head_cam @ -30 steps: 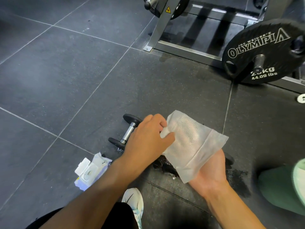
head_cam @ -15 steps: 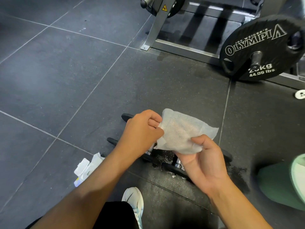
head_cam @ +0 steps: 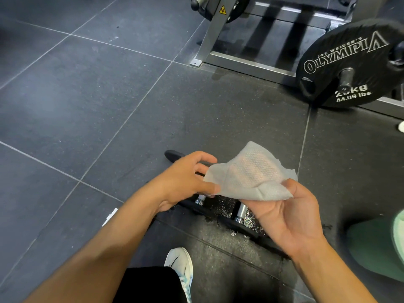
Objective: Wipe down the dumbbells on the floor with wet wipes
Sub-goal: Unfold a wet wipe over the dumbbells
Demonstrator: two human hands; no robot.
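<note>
— The wipe [head_cam: 251, 173], centre right?
— Thin white nonwoven cloth, embossed with dots, sheer enough for skin to show through.
— The dumbbell handle [head_cam: 241, 212] below it?
— Polished metal, bright and smooth.
— The floor [head_cam: 109, 106]?
— Matt dark tiles, finely speckled, glistening wet around that handle.
— Upper right?
— The weight plate [head_cam: 349, 62] is matt black with white lettering. The frame [head_cam: 240, 60] is satin grey metal.

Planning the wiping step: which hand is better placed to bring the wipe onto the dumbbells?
Right. The right hand has the wipe over its fingers, thumb pinching it, just above a dumbbell handle; the left hand sits loose at the wipe's edge.
</note>
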